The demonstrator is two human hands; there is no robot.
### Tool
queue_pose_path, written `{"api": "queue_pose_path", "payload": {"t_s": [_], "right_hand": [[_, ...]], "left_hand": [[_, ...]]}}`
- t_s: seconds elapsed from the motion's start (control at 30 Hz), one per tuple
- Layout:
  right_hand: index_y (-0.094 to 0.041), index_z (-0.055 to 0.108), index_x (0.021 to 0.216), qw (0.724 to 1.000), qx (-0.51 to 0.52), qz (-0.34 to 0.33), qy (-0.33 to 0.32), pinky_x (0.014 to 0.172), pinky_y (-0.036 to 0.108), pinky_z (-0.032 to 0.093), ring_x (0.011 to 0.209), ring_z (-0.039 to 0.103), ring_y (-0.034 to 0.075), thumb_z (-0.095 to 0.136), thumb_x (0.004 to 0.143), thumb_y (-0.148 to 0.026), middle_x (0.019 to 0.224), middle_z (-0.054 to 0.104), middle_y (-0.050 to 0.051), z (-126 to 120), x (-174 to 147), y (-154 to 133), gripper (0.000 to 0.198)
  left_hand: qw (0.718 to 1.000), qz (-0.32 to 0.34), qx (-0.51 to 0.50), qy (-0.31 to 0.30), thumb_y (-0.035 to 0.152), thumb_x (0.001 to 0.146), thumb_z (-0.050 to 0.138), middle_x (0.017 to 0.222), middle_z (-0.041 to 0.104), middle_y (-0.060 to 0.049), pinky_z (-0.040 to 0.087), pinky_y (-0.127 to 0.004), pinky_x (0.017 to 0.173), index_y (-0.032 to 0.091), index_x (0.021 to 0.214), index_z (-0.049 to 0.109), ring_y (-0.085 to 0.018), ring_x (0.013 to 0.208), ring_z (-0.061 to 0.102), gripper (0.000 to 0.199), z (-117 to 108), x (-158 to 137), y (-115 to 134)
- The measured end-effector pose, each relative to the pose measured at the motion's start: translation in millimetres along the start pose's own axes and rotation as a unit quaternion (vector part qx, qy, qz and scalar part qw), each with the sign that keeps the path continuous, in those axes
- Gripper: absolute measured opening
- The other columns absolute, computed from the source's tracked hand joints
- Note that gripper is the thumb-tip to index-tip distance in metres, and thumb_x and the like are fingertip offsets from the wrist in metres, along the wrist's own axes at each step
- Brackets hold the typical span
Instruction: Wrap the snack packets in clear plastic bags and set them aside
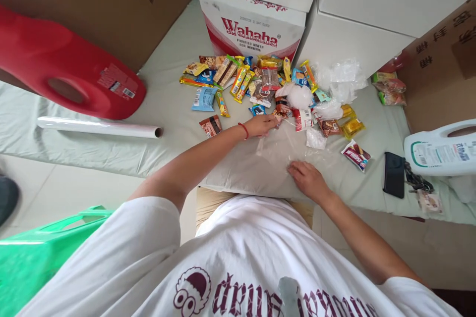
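My left hand (262,125), with a red cord at the wrist, reaches over the sheet. Its fingers close on a small wrapped snack (277,117) at the near edge of a pile of packaged snacks. A clear plastic bag (284,141) lies flat between my hands. My right hand (308,179) pinches the bag's near edge. Around the bag are a crumpled white wrapper (316,138), a red-and-white packet (304,119) and a purple-and-white snack packet (356,155). Farther left sit a blue packet (204,99) and a brown packet (210,126).
Behind the pile stands a Wahaha carton (253,29) beside white boxes (357,25). On the left are a red jug (70,67) and a film roll (98,127). A black phone (393,175) and a white detergent bottle (442,148) lie right. A green basket (48,257) stands lower left.
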State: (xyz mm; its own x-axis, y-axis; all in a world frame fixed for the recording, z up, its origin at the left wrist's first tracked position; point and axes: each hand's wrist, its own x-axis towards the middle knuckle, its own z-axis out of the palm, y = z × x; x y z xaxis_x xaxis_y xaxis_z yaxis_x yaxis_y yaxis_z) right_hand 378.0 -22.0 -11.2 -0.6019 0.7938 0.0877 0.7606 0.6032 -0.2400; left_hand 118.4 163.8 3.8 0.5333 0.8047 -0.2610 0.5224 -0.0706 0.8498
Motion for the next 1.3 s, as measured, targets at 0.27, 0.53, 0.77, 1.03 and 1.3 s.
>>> {"api": "queue_pose_path", "payload": {"t_s": [0.27,0.53,0.77,1.03,1.3], "right_hand": [[-0.020,0.075,0.113,0.979,0.083,0.142,0.122,0.075,0.031,0.058,0.081,0.067,0.016,0.048,0.104,-0.026,0.127,0.066,0.012,9,10,-43,0.030],[-0.021,0.075,0.113,0.974,0.080,0.203,0.066,0.079,0.031,0.059,0.095,0.071,0.019,0.048,0.101,-0.023,0.141,0.061,0.012,-4,33,-70,0.029],[-0.024,0.071,0.128,0.967,0.031,0.246,-0.063,0.078,0.040,0.059,0.095,0.073,0.027,0.044,0.103,-0.028,0.154,0.051,0.012,-9,58,-88,0.037],[-0.025,0.054,0.150,0.971,0.025,0.209,-0.110,0.074,0.042,0.060,0.101,0.073,0.029,0.035,0.107,-0.049,0.169,0.031,0.012,-6,57,-103,0.053],[-0.019,0.052,0.150,0.964,0.059,0.213,-0.150,0.075,0.046,0.059,0.092,0.074,0.032,0.045,0.103,-0.045,0.158,0.043,0.025,3,73,-109,0.053]], "left_hand": [[0.981,-0.117,-0.157,0.005,0.070,0.064,0.080,0.095,0.073,-0.005,0.047,-0.028,0.070,0.021,0.124,0.061,-0.020,0.088,0.067,0.080,2,-59,5],[0.974,-0.120,-0.177,0.074,0.069,0.087,0.056,0.086,0.073,-0.010,0.046,-0.031,0.064,0.017,0.079,0.062,-0.020,0.078,0.064,0.053,30,-60,21],[0.983,-0.062,0.035,0.168,0.053,0.085,0.063,0.103,0.072,-0.011,0.051,-0.036,0.085,0.019,0.092,0.066,-0.026,0.099,0.065,0.035,85,-76,28],[0.913,-0.226,-0.170,0.295,0.026,0.097,0.033,0.068,0.058,0.001,0.041,-0.026,0.053,0.022,0.090,0.050,-0.012,0.052,0.053,0.018,41,-68,7],[0.971,-0.060,-0.125,0.194,0.030,0.090,0.044,0.097,0.076,-0.008,0.060,-0.035,0.083,0.020,0.082,0.067,-0.020,0.093,0.072,0.026,94,-117,30]]}}
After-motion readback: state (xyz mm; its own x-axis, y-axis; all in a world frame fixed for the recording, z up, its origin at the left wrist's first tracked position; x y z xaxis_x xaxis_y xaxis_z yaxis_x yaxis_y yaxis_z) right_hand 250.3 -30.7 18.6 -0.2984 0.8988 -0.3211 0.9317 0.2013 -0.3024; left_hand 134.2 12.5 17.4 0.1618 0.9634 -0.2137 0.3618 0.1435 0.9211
